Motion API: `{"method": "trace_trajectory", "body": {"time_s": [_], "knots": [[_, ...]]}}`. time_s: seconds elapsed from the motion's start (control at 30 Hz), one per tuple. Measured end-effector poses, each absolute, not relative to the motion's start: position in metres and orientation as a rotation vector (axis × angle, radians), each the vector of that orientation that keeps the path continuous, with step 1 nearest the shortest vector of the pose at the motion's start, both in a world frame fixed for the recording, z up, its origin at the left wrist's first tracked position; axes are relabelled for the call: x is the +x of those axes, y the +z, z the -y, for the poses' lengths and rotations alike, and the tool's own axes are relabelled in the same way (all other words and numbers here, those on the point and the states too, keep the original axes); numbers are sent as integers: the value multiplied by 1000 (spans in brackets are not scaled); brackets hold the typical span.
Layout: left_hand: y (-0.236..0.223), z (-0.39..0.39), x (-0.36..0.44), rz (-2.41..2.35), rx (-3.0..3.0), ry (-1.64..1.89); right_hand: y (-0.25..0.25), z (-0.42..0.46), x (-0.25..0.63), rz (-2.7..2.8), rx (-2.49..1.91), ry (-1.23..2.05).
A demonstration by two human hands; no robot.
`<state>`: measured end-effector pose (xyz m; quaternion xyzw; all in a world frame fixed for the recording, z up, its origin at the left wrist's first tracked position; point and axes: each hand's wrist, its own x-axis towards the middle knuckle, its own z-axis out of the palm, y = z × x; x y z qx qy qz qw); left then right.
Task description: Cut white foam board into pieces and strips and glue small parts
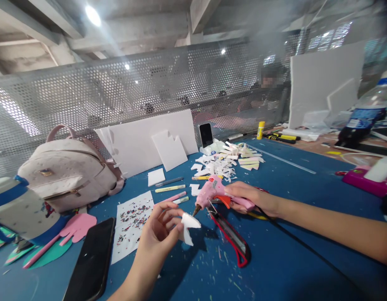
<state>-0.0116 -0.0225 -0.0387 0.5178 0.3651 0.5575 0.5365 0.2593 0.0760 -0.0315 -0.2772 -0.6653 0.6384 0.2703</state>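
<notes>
My left hand (163, 228) pinches a small white cut piece of foam board (190, 225) between thumb and fingers, above the blue table. In my right hand (248, 198) is a pink hot glue gun (211, 189) with an orange trigger; its dark nozzle points down and left, right by the white piece. Whether the tip touches the piece I cannot tell. Below the glue gun a red and black box cutter (232, 238) lies on the table. The gun's black cord (309, 246) runs off to the lower right.
A black phone (91, 257) and a paper with colourful specks (133, 219) lie left. Markers (170, 188) and a heap of white scraps (223, 163) are beyond my hands. A pale backpack (74, 167), a white board (143, 138) and a soda bottle (365, 113) stand around.
</notes>
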Motion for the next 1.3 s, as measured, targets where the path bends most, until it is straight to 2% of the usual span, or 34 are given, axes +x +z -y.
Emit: {"method": "trace_trajectory", "body": {"time_s": [0.47, 1.3], "knots": [[-26, 32, -5, -1112, 1277, 1245, -37, -78, 260, 1820, -733, 1720], [-20, 36, -3, -1133, 1371, 1279, -33, -76, 260, 1887, -705, 1688]]}}
